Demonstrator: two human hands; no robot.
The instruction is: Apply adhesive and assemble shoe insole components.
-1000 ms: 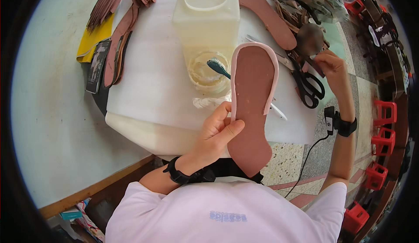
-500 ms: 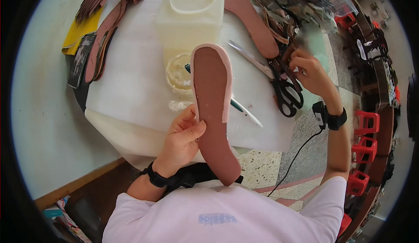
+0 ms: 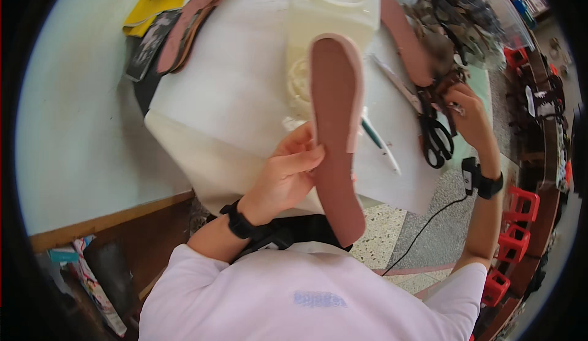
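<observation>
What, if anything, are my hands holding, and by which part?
Your left hand holds a reddish-brown insole by its left edge, around mid-length. Your right hand is at dark strips; whether it grips one is unclear.

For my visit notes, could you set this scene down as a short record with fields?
Left hand: grips a brown sole-shaped piece, pale strip along its upper edge
Right hand: at dark strips; whether it holds any is unclear
Scissors: black-handled, beside the right hand
Container: pale, boxy, beyond the piece
Slim handle: green and white, right of the piece
</observation>
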